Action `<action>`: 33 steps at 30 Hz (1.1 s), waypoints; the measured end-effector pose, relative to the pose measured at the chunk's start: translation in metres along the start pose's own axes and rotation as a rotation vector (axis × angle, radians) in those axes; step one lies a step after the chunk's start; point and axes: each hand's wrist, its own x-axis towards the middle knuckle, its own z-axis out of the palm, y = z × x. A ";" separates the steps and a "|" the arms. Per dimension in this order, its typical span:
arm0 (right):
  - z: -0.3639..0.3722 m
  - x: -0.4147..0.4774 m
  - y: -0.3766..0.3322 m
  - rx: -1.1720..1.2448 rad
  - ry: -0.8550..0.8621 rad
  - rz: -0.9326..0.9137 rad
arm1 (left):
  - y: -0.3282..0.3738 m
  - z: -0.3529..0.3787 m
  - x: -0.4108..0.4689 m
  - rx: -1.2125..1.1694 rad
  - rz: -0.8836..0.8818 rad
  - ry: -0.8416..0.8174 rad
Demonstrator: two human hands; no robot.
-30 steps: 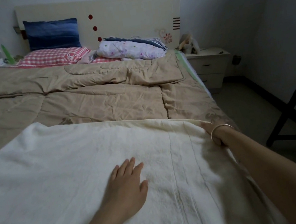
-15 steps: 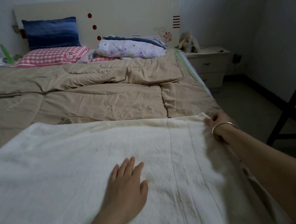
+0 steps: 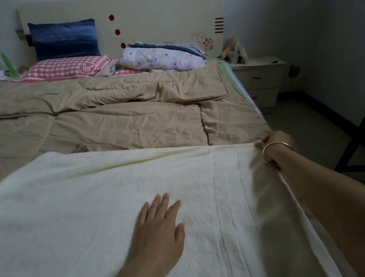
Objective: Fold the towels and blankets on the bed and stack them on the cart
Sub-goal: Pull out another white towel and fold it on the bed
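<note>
One broad cream towel (image 3: 69, 214), flat, two lengthwise creases toward its right.

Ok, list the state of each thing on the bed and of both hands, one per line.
cream towel: spread flat over the quilt
left hand: open, flat on the towel
right hand: grips the towel's far right corner
tan quilt: spread out, wrinkled
floral blanket: bundled by the headboard

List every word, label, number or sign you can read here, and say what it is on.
None can be read.
The round rabbit badge on the red checked pillow shows no legible lettering.
The headboard bears only red dots, dark stripes and a flower motif.
</note>
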 end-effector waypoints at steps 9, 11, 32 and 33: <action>-0.022 -0.015 0.013 0.080 -0.062 -0.006 | 0.077 -0.024 -0.021 -0.361 0.107 0.162; -0.033 -0.028 0.029 0.009 -0.090 -0.056 | 0.108 -0.027 -0.027 -0.416 0.127 0.087; -0.034 -0.122 0.055 0.043 -0.451 -0.181 | 0.213 -0.010 -0.098 -0.240 -0.023 -0.193; -0.034 -0.125 0.056 -0.015 -0.400 -0.188 | 0.215 -0.011 -0.098 -0.255 -0.040 -0.197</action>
